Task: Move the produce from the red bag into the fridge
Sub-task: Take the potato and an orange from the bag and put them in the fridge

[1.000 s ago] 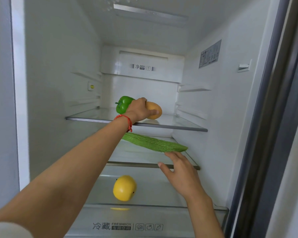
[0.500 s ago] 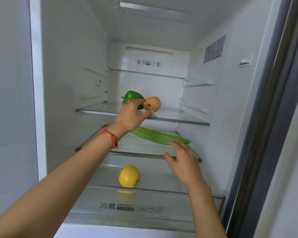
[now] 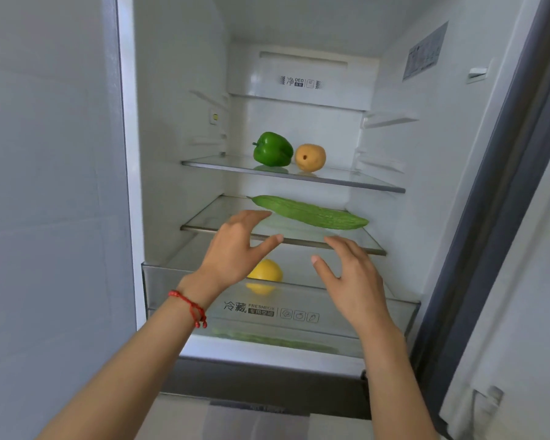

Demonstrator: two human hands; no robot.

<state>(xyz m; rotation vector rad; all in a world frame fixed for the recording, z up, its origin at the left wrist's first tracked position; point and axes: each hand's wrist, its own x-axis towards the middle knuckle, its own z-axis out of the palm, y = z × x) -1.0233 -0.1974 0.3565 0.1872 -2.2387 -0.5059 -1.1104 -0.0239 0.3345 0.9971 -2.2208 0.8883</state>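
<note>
The fridge stands open in front of me. A green bell pepper (image 3: 272,149) and a tan pear (image 3: 310,157) sit side by side on the upper glass shelf (image 3: 362,181). A long green bitter gourd (image 3: 311,212) lies across the middle glass shelf (image 3: 204,222). A yellow fruit (image 3: 266,274) rests on the clear crisper drawer's lid, partly behind my left hand. My left hand (image 3: 238,249), with a red cord on the wrist, hovers empty with spread fingers before the middle shelf. My right hand (image 3: 351,277) hovers empty beside it. The red bag is out of view.
The clear crisper drawer (image 3: 394,315) juts forward under my hands, with something green dimly visible inside. A grey panel (image 3: 45,185) borders the fridge on the left, and the dark door edge (image 3: 489,217) runs along the right.
My left hand let go of the pear on the upper shelf and drew back and down to the middle shelf's front. My view pulled back from the fridge.
</note>
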